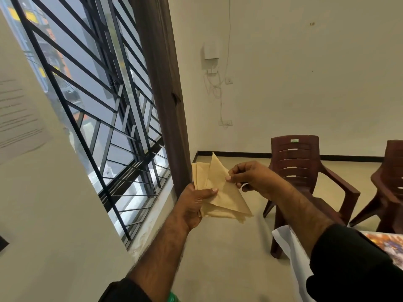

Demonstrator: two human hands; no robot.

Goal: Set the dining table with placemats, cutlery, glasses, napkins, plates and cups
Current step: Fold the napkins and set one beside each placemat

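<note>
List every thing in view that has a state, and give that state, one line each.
napkins: folded into triangles, held in a stack off the table
left hand: grips the stack, thumb on top
right hand: pinches the top napkin's edge
chairs: upright, nobody sitting
table: covered with a white cloth, only a corner visible
window: barred; open or shut cannot be told

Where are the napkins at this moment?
Head view, centre: the folded napkins are held in the air between the left hand and right hand, beside the window, left of the chairs.
</note>
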